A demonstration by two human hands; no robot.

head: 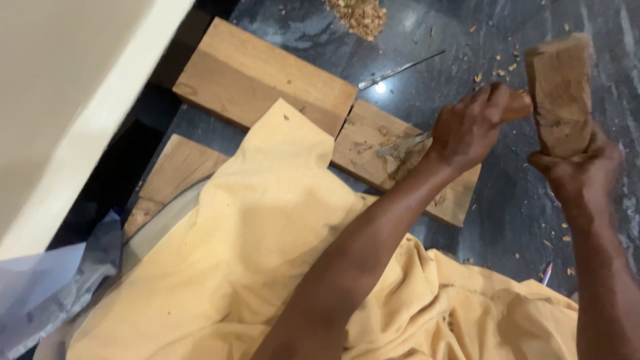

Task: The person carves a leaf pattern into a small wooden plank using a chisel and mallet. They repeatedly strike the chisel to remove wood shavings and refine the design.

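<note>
My left hand [470, 130] is closed around a chisel [427, 139] on the plank [373, 143]; my right hand [580, 170] grips a raised wooden block [560, 93]. The plank looks only shallowly gouged, chips [360, 15] scattered: much carving remains, I judge.

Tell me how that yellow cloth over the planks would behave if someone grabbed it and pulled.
The yellow cloth would probably be floppy: it lies in soft folds and drapes over the wooden planks. It looks thin, so likely light. Pulling it would probably drag it off without lifting the planks, though wood chips on the dark floor might cling.
</note>
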